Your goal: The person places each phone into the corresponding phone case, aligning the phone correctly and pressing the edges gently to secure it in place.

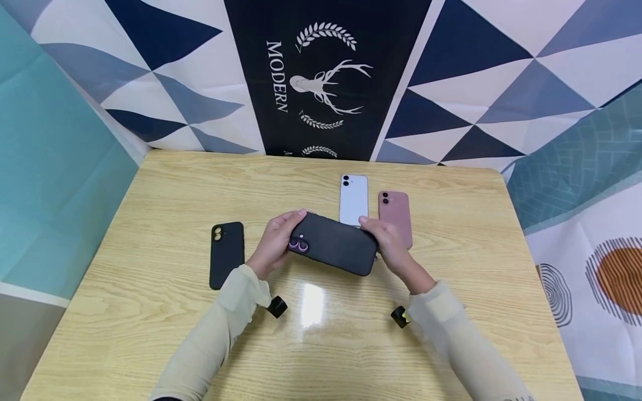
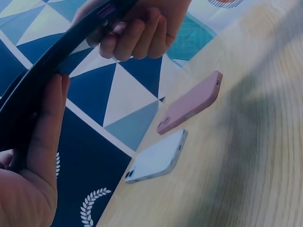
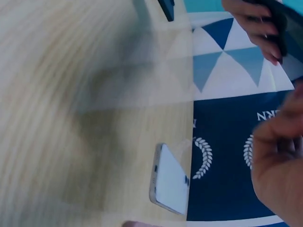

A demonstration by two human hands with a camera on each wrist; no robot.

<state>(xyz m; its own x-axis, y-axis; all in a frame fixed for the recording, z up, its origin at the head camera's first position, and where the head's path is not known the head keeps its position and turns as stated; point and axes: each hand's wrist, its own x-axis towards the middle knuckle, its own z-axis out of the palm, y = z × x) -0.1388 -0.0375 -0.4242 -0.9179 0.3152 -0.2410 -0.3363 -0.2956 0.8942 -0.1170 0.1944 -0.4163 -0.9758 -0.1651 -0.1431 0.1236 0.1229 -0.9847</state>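
Both hands hold a black-cased phone [image 1: 335, 244] over the middle of the table, its back facing up and its two lenses, with a purple shine, at the left end. My left hand [image 1: 275, 244] grips that left end, thumb along the top edge; in the left wrist view its thumb [image 2: 46, 127] lies against the dark phone. At the opposite end, my right hand [image 1: 393, 250] grips the corner, with its fingers [image 2: 142, 38] curled underneath. Just beyond the held phone lies a white phone [image 1: 353, 197], and a pink phone [image 1: 395, 214] sits partly behind the right hand.
An empty black phone case [image 1: 227, 259] lies left of the left hand, wood showing through its camera cutout. Small black devices [image 1: 277, 307] stick out by both sleeves. The wooden table [image 1: 311, 356] ends at a patterned cloth backdrop [image 1: 331, 83].
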